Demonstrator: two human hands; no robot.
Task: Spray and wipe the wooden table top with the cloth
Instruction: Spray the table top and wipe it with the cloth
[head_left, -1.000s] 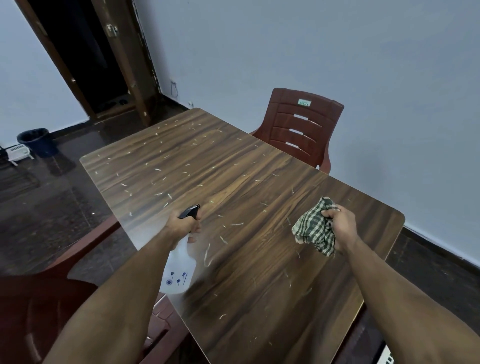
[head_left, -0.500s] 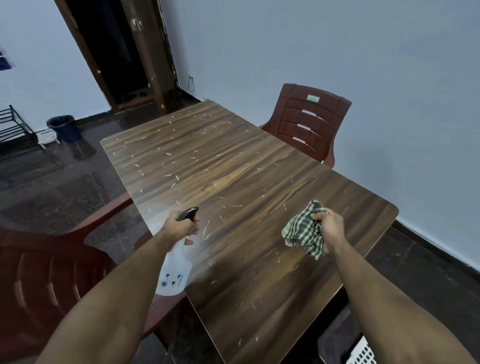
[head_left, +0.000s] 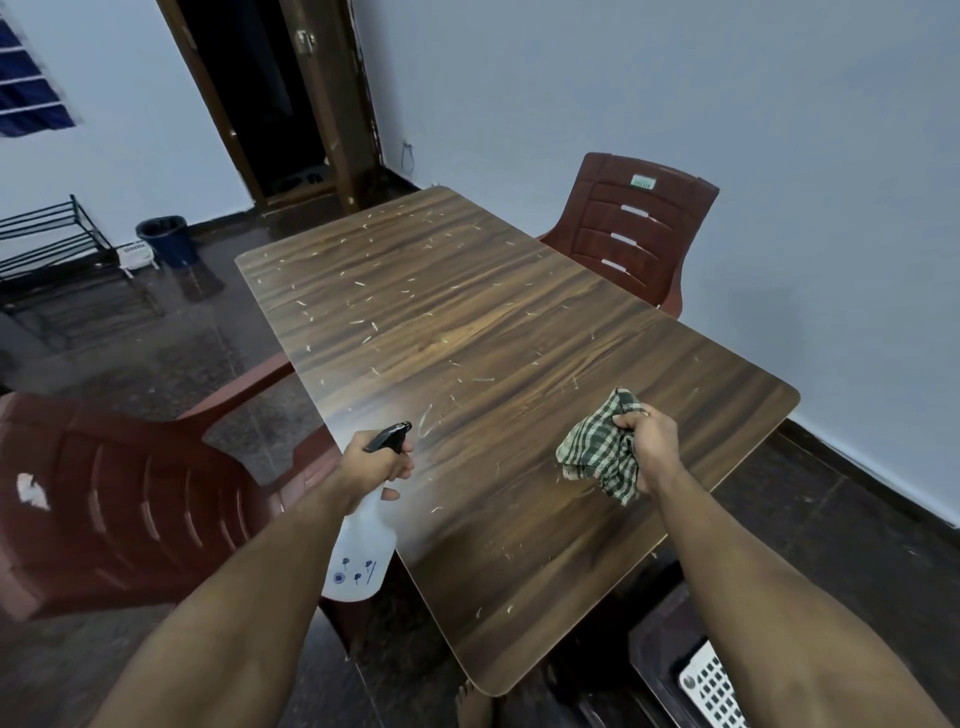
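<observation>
The left hand (head_left: 376, 462) is gripping the neck of a white spray bottle (head_left: 361, 551), its fingers (head_left: 402, 467) curled tight around the black trigger head (head_left: 388, 436), which is pointing over the wooden desk (head_left: 493, 364). The bottle's body is hanging below the hand at the desk's left edge, partly off the top; small dark markings on it are too blurred to read. A faint pale haze is lying on the desk just beyond the nozzle. The right hand (head_left: 649, 447) is closed in a fist around a bunched green-and-white checked cloth (head_left: 597, 452), held above the desk's near right part; whether the cloth is touching the surface is hard to tell. Pale flecks are scattered all over the desk top. A reddish-brown chair (head_left: 631, 231) is standing at the desk's far right side, its seat hidden under the top. Another reddish-brown chair (head_left: 130, 499) is sitting to the left of the desk, cut off by the picture's edge. A white perforated basket (head_left: 709, 691) is showing only in part below the desk's near corner
</observation>
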